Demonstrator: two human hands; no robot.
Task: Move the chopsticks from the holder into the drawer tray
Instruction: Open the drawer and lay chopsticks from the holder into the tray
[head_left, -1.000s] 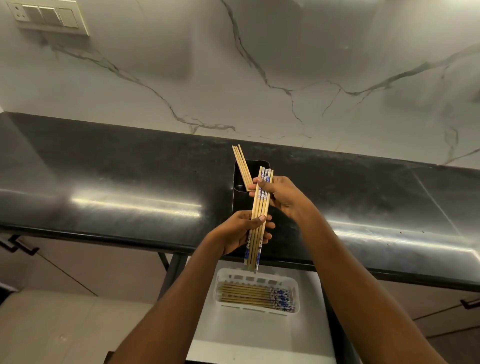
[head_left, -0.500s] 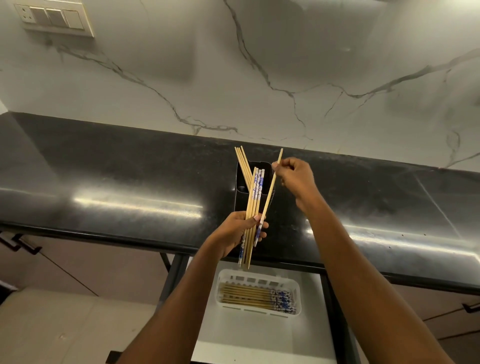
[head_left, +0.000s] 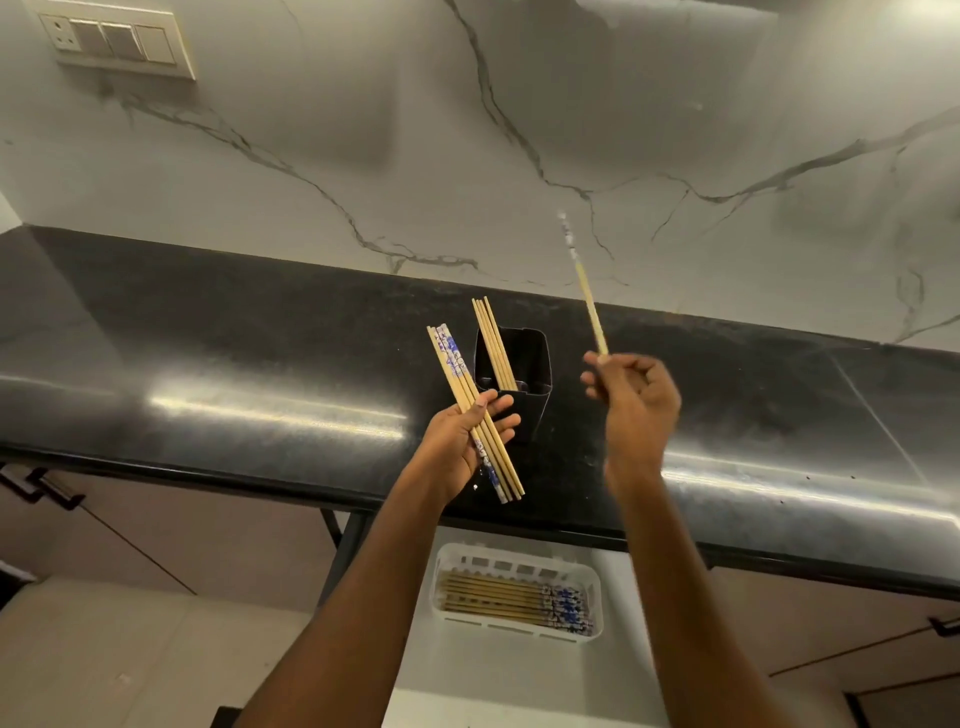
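Observation:
A black holder (head_left: 530, 358) stands on the dark counter with a few wooden chopsticks (head_left: 493, 343) leaning out of its left side. Just left of the holder, my left hand (head_left: 457, 441) grips a slanted bundle of several chopsticks (head_left: 470, 400), some with blue-patterned ends. To the right of the holder, my right hand (head_left: 631, 400) holds a single chopstick (head_left: 587, 296) raised, its patterned end up; it is motion-blurred. Below the counter edge, a white slotted tray (head_left: 595, 587) in the open drawer holds several chopsticks (head_left: 514, 603) lying side by side.
The black counter (head_left: 260, 374) runs across the view, backed by a marble wall with a switch plate (head_left: 117, 41) at top left. The white drawer floor (head_left: 493, 675) surrounds the tray. Cabinet handles (head_left: 47, 493) show at left and lower right.
My right hand pulled one chopstick away from the bundle, swung it up and to the right. My left hand tilted its bundle leftward, away from the holder.

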